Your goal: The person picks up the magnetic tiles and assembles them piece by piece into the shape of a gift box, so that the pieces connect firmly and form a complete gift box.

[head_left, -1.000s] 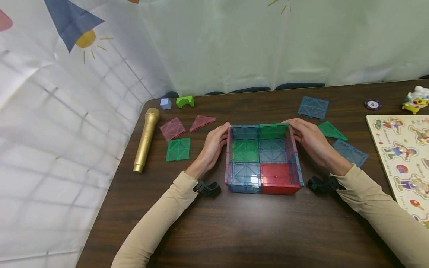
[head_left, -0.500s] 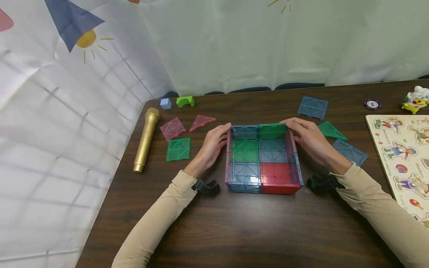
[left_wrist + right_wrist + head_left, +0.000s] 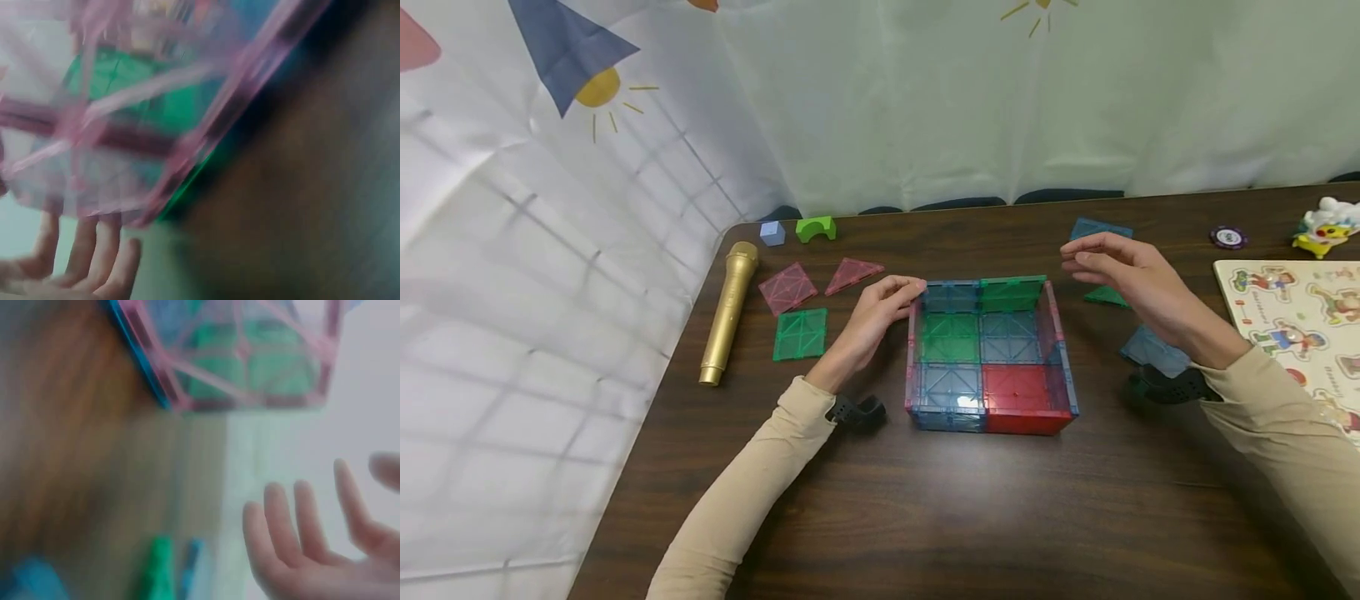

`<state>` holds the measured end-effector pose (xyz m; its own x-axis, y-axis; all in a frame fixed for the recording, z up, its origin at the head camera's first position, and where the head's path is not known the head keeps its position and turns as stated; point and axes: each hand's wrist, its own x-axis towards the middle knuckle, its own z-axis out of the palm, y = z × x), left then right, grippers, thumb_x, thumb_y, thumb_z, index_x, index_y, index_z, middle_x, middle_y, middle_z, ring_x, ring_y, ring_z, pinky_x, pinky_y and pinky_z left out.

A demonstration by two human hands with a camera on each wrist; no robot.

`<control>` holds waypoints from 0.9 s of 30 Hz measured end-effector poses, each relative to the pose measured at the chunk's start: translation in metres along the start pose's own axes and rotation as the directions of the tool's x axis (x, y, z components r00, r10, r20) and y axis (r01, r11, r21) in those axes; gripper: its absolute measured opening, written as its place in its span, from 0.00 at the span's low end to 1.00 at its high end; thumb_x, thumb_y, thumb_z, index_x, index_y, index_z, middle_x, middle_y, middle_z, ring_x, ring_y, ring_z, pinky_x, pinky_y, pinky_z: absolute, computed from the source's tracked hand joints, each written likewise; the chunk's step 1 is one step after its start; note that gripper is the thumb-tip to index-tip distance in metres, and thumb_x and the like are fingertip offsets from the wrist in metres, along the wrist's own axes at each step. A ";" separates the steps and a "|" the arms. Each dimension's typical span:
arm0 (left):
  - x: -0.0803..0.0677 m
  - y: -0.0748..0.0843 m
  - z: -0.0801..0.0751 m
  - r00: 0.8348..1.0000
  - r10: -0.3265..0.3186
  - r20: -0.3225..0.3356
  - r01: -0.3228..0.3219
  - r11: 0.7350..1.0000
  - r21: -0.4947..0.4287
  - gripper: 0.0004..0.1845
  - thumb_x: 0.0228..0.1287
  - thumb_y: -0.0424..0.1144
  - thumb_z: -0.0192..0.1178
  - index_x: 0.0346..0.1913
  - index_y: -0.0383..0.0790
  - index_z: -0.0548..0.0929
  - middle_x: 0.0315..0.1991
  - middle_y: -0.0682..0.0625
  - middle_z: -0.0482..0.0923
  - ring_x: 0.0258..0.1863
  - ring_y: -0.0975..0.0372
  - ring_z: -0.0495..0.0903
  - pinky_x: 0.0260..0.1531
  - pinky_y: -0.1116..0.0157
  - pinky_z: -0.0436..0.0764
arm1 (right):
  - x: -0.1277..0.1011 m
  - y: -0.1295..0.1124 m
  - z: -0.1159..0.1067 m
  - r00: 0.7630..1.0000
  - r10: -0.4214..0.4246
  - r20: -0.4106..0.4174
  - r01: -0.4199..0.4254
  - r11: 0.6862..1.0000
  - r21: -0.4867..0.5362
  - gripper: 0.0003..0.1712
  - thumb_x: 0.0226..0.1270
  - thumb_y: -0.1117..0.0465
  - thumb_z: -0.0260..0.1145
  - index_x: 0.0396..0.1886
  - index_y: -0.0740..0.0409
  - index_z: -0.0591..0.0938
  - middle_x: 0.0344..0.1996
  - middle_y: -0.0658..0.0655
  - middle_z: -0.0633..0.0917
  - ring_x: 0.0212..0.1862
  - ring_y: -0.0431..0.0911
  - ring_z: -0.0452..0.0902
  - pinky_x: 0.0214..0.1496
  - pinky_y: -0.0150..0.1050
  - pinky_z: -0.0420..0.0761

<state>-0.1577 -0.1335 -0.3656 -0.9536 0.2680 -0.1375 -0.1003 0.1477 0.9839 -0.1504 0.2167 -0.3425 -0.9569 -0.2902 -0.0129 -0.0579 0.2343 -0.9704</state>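
Far left, at 9 o'clock from the build: gold toy microphone (image 3: 727,312) lying along the table (image 3: 925,517) edge. Just right of it, three loose magnetic tiles: a pink square tile (image 3: 786,288), a pink triangle tile (image 3: 852,274) and a green square tile (image 3: 800,333). At 11 o'clock, near the far edge, a small grey cube (image 3: 771,232) and a green arch block (image 3: 816,227).

My left hand (image 3: 876,321) rests against the far-left corner of the open tile box (image 3: 988,358), fingers curled lightly on the top of the pink left wall; touching, not clamping it. The box sits at table centre: four-tile floor (green, blue, blue, red), walls up on all four sides, no lid.

My right hand (image 3: 1131,275) is off the box, lifted at 2 o'clock from it, fingers relaxed and spread, holding nothing. The right wrist view is blurred but shows the same loose fingers clear of the pink wall. Under and past that hand: a green triangle tile (image 3: 1105,296), a blue square tile (image 3: 1097,228) at 1 o'clock, another blue tile (image 3: 1153,350) at 3 o'clock.

Judgement: walls are seated and squared; the step in hand is fetching the next piece. Next move calls for a flat pick of one loose tile on the right while the left hand steadies the corner, since a nudge could collapse the walls.

Far right: poker chip (image 3: 1225,237), a small toy figure (image 3: 1326,225), a wooden peg puzzle board (image 3: 1300,325).
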 end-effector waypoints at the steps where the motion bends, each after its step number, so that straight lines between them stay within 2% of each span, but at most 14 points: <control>1: 0.001 0.004 -0.001 1.000 0.025 0.019 -0.026 0.997 0.077 0.20 0.80 0.44 0.57 0.63 0.32 0.79 0.62 0.42 0.78 0.61 0.53 0.78 0.64 0.55 0.77 | 0.000 -0.002 -0.003 1.000 0.004 0.006 -0.004 1.000 -0.026 0.18 0.86 0.52 0.53 0.64 0.51 0.81 0.58 0.41 0.81 0.59 0.35 0.79 0.59 0.28 0.78; 2: 0.002 0.009 -0.003 0.998 0.053 0.044 -0.059 0.986 0.159 0.20 0.79 0.44 0.59 0.63 0.34 0.79 0.62 0.43 0.79 0.61 0.54 0.79 0.62 0.56 0.78 | -0.001 -0.003 -0.005 1.000 0.007 0.011 -0.006 0.999 -0.053 0.17 0.86 0.52 0.53 0.64 0.51 0.80 0.57 0.40 0.81 0.58 0.34 0.80 0.59 0.29 0.78; 4: 0.005 0.020 -0.003 0.991 0.096 0.097 -0.122 0.942 0.312 0.19 0.77 0.44 0.63 0.63 0.37 0.81 0.60 0.45 0.81 0.55 0.56 0.82 0.54 0.57 0.82 | -0.001 -0.006 -0.006 0.999 0.021 0.024 -0.018 0.993 -0.115 0.17 0.86 0.53 0.55 0.65 0.50 0.81 0.56 0.38 0.83 0.57 0.32 0.80 0.57 0.29 0.77; 6: 0.010 0.032 -0.001 0.978 0.134 0.160 -0.192 0.875 0.445 0.19 0.75 0.43 0.65 0.62 0.38 0.82 0.59 0.47 0.83 0.53 0.57 0.83 0.51 0.58 0.82 | 0.000 -0.008 -0.002 0.999 0.029 0.034 -0.023 0.985 -0.170 0.18 0.84 0.55 0.58 0.66 0.52 0.80 0.57 0.41 0.84 0.56 0.31 0.80 0.54 0.30 0.77; 8: 0.014 0.041 0.003 0.961 0.154 0.229 -0.258 0.797 0.546 0.18 0.74 0.41 0.67 0.61 0.38 0.84 0.57 0.47 0.84 0.53 0.58 0.83 0.53 0.59 0.82 | 0.002 -0.010 0.007 0.999 0.021 0.049 -0.009 0.975 -0.222 0.19 0.83 0.56 0.60 0.67 0.56 0.80 0.59 0.47 0.84 0.55 0.32 0.80 0.52 0.29 0.77; 11: 0.020 0.049 0.011 0.939 0.161 0.305 -0.329 0.684 0.651 0.15 0.73 0.38 0.68 0.58 0.37 0.86 0.55 0.47 0.86 0.55 0.59 0.83 0.58 0.61 0.80 | 0.005 -0.014 0.022 0.997 -0.017 0.074 0.038 0.954 -0.297 0.20 0.80 0.58 0.64 0.66 0.59 0.81 0.60 0.58 0.83 0.52 0.39 0.82 0.49 0.29 0.76; 13: 0.022 0.049 0.015 0.934 0.159 0.320 -0.346 0.629 0.696 0.13 0.73 0.37 0.68 0.56 0.38 0.88 0.53 0.47 0.87 0.53 0.59 0.84 0.58 0.61 0.80 | 0.008 -0.015 0.032 0.995 -0.054 0.081 0.078 0.936 -0.344 0.18 0.79 0.59 0.65 0.63 0.61 0.83 0.58 0.62 0.84 0.49 0.46 0.83 0.48 0.27 0.77; 16: 0.022 0.047 0.018 0.938 0.175 0.299 -0.343 0.598 0.725 0.12 0.72 0.37 0.68 0.54 0.38 0.89 0.51 0.47 0.88 0.50 0.59 0.85 0.55 0.62 0.82 | 0.011 -0.016 0.042 0.992 -0.110 0.068 0.129 0.899 -0.419 0.16 0.77 0.62 0.67 0.58 0.64 0.85 0.54 0.65 0.85 0.45 0.54 0.83 0.43 0.28 0.77; 20: 0.021 0.044 0.021 0.941 0.217 0.260 -0.338 0.592 0.732 0.12 0.72 0.38 0.69 0.53 0.39 0.90 0.50 0.47 0.89 0.51 0.59 0.85 0.54 0.61 0.82 | 0.012 -0.015 0.049 0.984 -0.179 0.021 0.167 0.860 -0.483 0.13 0.75 0.64 0.69 0.53 0.66 0.87 0.49 0.65 0.86 0.39 0.54 0.81 0.39 0.31 0.76; 23: 0.019 0.044 0.023 0.943 0.231 0.240 -0.332 0.582 0.743 0.12 0.72 0.38 0.69 0.53 0.39 0.90 0.52 0.46 0.89 0.51 0.59 0.85 0.54 0.61 0.83 | 0.011 -0.014 0.052 0.976 -0.220 -0.009 0.186 0.845 -0.501 0.12 0.74 0.65 0.70 0.52 0.67 0.88 0.46 0.65 0.87 0.37 0.53 0.80 0.39 0.32 0.76; 27: 0.018 0.043 0.025 0.948 0.229 0.223 -0.316 0.572 0.757 0.13 0.71 0.39 0.69 0.54 0.39 0.90 0.54 0.46 0.88 0.50 0.59 0.85 0.53 0.60 0.83 | 0.009 -0.013 0.055 0.970 -0.238 -0.046 0.182 0.841 -0.510 0.13 0.73 0.64 0.71 0.52 0.66 0.89 0.45 0.64 0.88 0.38 0.53 0.81 0.42 0.36 0.78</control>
<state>-0.1724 -0.0986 -0.3283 -0.8634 0.4997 0.0697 0.4589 0.7203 0.5203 -0.1424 0.1601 -0.3430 -0.9275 -0.2947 0.2299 -0.3684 0.6168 -0.6956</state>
